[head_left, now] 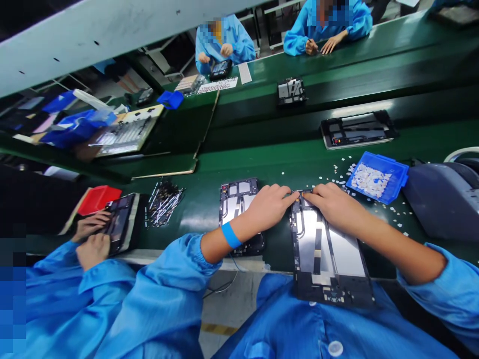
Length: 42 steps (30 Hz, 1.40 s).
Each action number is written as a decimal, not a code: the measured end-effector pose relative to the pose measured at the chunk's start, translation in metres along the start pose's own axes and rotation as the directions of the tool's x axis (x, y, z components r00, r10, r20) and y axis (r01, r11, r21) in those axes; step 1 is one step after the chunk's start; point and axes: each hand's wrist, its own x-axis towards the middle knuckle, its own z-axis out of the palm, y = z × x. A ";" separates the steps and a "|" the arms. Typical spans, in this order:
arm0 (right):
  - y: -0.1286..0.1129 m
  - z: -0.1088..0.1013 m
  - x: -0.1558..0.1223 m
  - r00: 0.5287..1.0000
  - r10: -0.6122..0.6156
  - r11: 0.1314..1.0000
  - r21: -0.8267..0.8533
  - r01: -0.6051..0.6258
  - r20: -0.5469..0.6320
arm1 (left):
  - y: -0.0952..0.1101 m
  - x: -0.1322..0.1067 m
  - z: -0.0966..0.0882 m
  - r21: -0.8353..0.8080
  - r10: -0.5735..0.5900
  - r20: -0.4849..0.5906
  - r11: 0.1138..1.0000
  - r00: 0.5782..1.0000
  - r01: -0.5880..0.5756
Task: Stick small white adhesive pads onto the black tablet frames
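Observation:
An opened tablet [337, 249] with bare silver battery and black ribbon cables lies in front of me, its near end jutting past the bench edge against my blue coat. My left hand [275, 205], with a blue band on the wrist, is closed, thumb and fingertips on the tablet's far left corner. Close beside it, my right hand [334, 205] presses its bent fingers onto the same far end. Any small part under the fingertips is hidden. A second opened tablet [234, 204] lies to the left, partly covered by my left forearm.
A blue tray [396, 172] of small white pieces stands right, with loose pieces around it. Left lies a pile of thin strips [162, 203]; beyond, a co-worker's hands [93, 242] touch another device. More opened tablets [359, 129] sit farther back. Two people work across the green bench [262, 132].

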 end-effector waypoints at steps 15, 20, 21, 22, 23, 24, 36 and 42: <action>0.002 0.004 -0.004 0.997 0.053 0.997 0.065 -0.050 -0.054 | 0.009 0.010 -0.002 0.058 -0.028 -0.039 0.998 0.999 0.030; -0.007 -0.005 0.008 0.999 0.045 0.998 -0.052 -0.045 0.010 | 0.015 0.010 -0.003 0.133 0.014 -0.062 0.991 0.998 -0.006; -0.009 -0.009 0.009 0.998 0.055 0.997 -0.046 -0.054 0.020 | 0.016 0.010 -0.004 0.127 0.020 -0.063 0.992 0.998 -0.012; -0.010 -0.014 0.009 0.997 0.070 0.997 -0.021 -0.070 0.020 | 0.016 0.010 -0.004 0.115 0.023 -0.062 0.993 0.998 -0.016; -0.009 -0.018 0.007 0.997 0.082 0.996 0.027 -0.083 0.007 | 0.014 0.010 -0.004 0.103 0.023 -0.070 0.995 0.997 -0.015; -0.007 -0.022 0.001 0.993 0.112 0.989 0.099 -0.108 -0.042 | 0.010 0.010 -0.001 0.094 0.023 -0.096 0.996 0.995 -0.014; 0.004 0.032 -0.190 -0.083 0.962 0.219 0.919 -0.327 -0.259 | 0.009 -0.026 0.038 -0.771 -0.528 -0.016 0.547 0.849 0.326; 0.037 0.047 -0.205 -0.214 0.954 0.170 0.966 -0.194 -0.211 | 0.069 -0.061 0.079 -0.889 -0.565 0.453 -0.227 0.689 0.398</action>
